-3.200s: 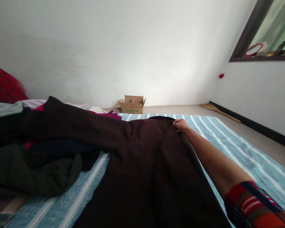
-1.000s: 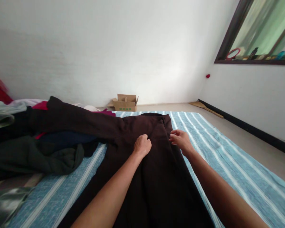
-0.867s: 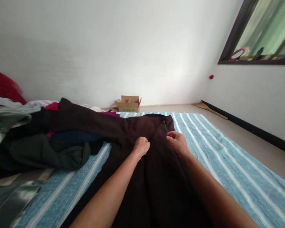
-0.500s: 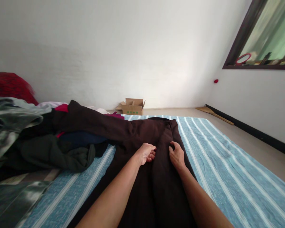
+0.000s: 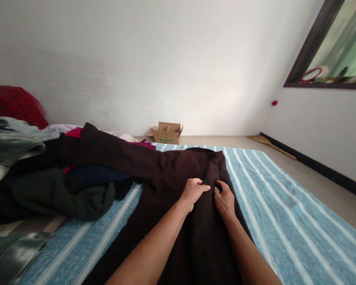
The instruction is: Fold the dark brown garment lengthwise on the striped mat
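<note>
A dark brown long-sleeved garment [image 5: 169, 198] lies spread over the bed, its collar end away from me. One sleeve [image 5: 121, 154] stretches left over a clothes pile. The other sleeve [image 5: 206, 221] is folded inward and runs down along the body toward me. My left hand [image 5: 194, 192] is at the left side of this folded sleeve, thumb reaching across it and the other fingers partly hidden. On the sleeve's right side, my right hand [image 5: 224, 199] has its fingers curled against the cloth. Both hands appear closed on the sleeve's fabric, close together.
Rumpled clothes, including a dark green garment [image 5: 62, 194], are heaped at left. A blue striped sheet [image 5: 273, 206] covers the bed. Beyond its far edge stands an open cardboard box [image 5: 167, 136] by the wall. A woven mat [image 5: 273, 146] lies on the floor at right.
My left hand has moved right onto the folded sleeve, nearer my right hand, and its thumb now extends. My right hand stays by the sleeve's right side. The view has shifted slightly.
</note>
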{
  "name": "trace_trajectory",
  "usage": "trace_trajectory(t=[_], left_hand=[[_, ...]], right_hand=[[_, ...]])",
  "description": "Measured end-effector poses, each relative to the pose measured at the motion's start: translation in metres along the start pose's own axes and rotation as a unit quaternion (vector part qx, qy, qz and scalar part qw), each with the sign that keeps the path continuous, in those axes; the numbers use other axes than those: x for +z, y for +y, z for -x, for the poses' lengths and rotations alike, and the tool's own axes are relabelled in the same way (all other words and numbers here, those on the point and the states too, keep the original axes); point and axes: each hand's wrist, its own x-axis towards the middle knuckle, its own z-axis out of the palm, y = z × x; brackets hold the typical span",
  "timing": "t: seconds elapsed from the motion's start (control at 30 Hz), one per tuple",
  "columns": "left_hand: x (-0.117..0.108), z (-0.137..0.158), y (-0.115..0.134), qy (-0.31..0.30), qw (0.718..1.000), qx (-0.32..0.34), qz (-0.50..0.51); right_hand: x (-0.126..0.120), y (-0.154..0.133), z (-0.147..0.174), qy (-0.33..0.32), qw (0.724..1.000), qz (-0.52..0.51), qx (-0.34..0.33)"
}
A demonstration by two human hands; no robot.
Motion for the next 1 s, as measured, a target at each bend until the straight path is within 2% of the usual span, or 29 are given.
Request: trace_trajectory(t=[0.13, 0.23, 0.3, 0.4, 0.57, 0.67, 0.77, 0.9, 1.0], left_hand=[[0.014, 0.012, 0.005, 0.017, 0.983, 0.074, -0.165], [0.028, 0.035, 0.008, 0.018, 0.939, 0.123, -0.321], [0.038, 0.054, 0.009, 0.004, 0.912, 0.145, -0.383], [0.049, 0.081, 0.01, -0.035, 0.896, 0.136, -0.422], [0.054, 0.102, 0.013, -0.066, 0.897, 0.111, -0.424], [0.05, 0.097, 0.013, -0.057, 0.907, 0.112, -0.402], [0.038, 0.073, 0.009, -0.002, 0.922, 0.114, -0.37], [0.009, 0.027, -0.002, 0.094, 0.95, 0.054, -0.293], [-0.011, 0.004, -0.01, 0.117, 0.95, 0.024, -0.289]], right_hand=[[-0.001, 0.003, -0.001, -0.004, 1.0, -0.016, 0.005], [-0.002, 0.008, -0.003, -0.009, 0.999, -0.036, 0.018], [-0.005, 0.012, -0.003, -0.013, 0.998, -0.047, 0.025], [-0.01, 0.014, -0.004, -0.021, 0.996, -0.08, 0.035], [-0.017, 0.015, -0.003, -0.011, 0.994, -0.103, 0.046], [-0.016, 0.013, -0.002, -0.013, 0.994, -0.101, 0.048], [-0.013, 0.011, -0.001, -0.003, 0.996, -0.086, 0.036], [-0.009, 0.008, -0.001, 0.008, 0.998, -0.059, 0.027], [-0.005, 0.006, -0.001, 0.01, 0.999, -0.051, 0.013]])
